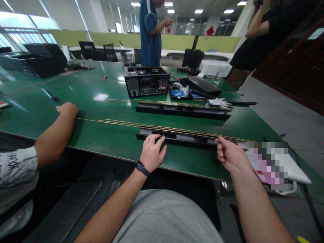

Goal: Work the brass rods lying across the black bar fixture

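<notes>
A long black rail [182, 139] lies near the table's front edge, with several thin brass-coloured rods [126, 124] stretched lengthwise above it. My left hand [152, 152], wearing a black wristband, rests its spread fingertips on the rail's front edge near its left end. At the rail's right end, my right hand [231, 154] has thumb and forefinger pinched together at the rods, apparently on one of them; the exact grip is partly hidden. A co-worker's hand [68, 109] is on the table to the left, close to the end of the longest rod.
Behind lies a second black rail [182, 110] with rods. An opened computer case [146, 82], a tray with gloves [180, 91] and a black box [202, 86] stand farther back. Papers [255, 162] lie by my right arm. Two people stand beyond the green table [101, 135].
</notes>
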The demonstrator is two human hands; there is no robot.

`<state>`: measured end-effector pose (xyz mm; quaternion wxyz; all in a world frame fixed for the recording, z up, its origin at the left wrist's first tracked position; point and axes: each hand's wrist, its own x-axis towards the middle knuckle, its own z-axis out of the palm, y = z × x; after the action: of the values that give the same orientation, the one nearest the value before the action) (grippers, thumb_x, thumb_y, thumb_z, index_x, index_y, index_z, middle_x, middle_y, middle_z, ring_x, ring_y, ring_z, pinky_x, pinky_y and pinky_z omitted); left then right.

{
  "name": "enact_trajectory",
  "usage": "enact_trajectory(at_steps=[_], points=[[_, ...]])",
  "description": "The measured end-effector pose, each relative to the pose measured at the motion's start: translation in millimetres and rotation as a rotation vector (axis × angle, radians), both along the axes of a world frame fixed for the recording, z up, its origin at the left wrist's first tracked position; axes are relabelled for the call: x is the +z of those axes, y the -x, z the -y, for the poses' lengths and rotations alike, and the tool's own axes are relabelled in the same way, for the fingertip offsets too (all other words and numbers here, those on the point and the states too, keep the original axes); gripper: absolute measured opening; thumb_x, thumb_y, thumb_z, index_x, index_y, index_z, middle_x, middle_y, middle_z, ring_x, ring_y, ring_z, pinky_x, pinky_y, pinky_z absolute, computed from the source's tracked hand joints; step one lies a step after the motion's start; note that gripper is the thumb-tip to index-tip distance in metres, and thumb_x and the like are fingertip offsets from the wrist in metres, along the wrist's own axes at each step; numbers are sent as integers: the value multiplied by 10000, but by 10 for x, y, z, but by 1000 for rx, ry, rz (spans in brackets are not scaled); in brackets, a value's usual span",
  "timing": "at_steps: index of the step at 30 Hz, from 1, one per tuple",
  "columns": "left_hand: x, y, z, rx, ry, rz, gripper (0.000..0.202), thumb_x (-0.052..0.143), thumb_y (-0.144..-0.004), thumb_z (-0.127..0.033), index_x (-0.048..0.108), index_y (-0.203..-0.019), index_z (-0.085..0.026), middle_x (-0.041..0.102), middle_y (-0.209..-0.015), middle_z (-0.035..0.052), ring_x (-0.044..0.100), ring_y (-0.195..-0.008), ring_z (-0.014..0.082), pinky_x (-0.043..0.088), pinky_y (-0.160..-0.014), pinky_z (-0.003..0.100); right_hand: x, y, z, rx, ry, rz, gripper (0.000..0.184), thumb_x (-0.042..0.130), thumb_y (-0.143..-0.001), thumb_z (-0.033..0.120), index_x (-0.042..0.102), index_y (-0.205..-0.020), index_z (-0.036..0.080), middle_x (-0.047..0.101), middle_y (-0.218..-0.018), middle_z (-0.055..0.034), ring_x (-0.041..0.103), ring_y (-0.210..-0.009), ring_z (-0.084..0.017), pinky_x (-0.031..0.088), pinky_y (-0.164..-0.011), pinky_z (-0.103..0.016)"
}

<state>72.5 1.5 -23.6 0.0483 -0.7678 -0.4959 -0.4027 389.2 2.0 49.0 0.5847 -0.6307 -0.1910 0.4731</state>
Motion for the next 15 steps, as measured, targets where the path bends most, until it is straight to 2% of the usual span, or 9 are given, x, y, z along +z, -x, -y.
enact_trajectory(at_steps=[7,15], points=[[-15,13,-7,-7,8,-3,387,705,-1035,-266,707,-1417,-200,682,-1356,166,605,-1333,340,569,-1118,535,39,-141,22,-66,18,-7,180,649,-1067,218,646,-894,167,506,-592,62,386,-354,-51,227,-303,-158],[-3,7,0,0,8,5,383,695,-1036,-266,708,-1415,-216,681,-1351,163,613,-1321,338,570,-1116,538,10,-811,25,-175,17,7,257,558,-1079,123,541,-838,210,463,-635,54,382,-393,-43,233,-339,-169]])
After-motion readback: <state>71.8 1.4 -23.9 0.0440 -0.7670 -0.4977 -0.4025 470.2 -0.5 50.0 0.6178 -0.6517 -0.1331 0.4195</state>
